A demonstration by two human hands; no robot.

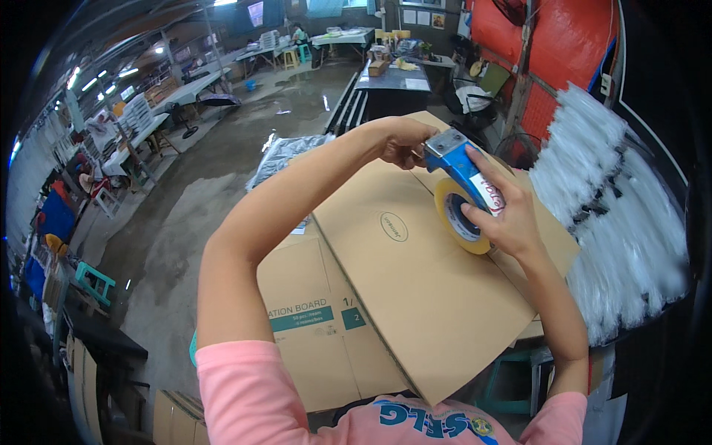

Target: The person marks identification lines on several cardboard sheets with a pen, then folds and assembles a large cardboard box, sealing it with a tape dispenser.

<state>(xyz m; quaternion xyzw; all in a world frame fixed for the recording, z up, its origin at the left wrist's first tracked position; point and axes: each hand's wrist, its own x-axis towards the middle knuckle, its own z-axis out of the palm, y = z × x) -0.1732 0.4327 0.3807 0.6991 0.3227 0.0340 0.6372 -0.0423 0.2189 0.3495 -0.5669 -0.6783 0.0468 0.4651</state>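
Flanking the cardboard carton (393, 289) on the right are clear plastic bundles (623, 245). The right hand (513, 215) grips a blue tape dispenser (463, 165) over the carton's far half; the left hand (408, 139) curls beside its head, any hold hidden. Green-printed cardboard (304, 356) lies leftward; wet concrete floor (178, 259) stretches beyond.

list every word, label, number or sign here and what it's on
Wording not copied; print stands here:
Upper cardboard box: a word inside an oval
Lower cardboard: lettering and numbers, some on green bands
Blue tape dispenser: red handwriting on a white label
Tape roll: print too small to read
Pink shirt: letters beside a round badge
Wall papers: too small to read
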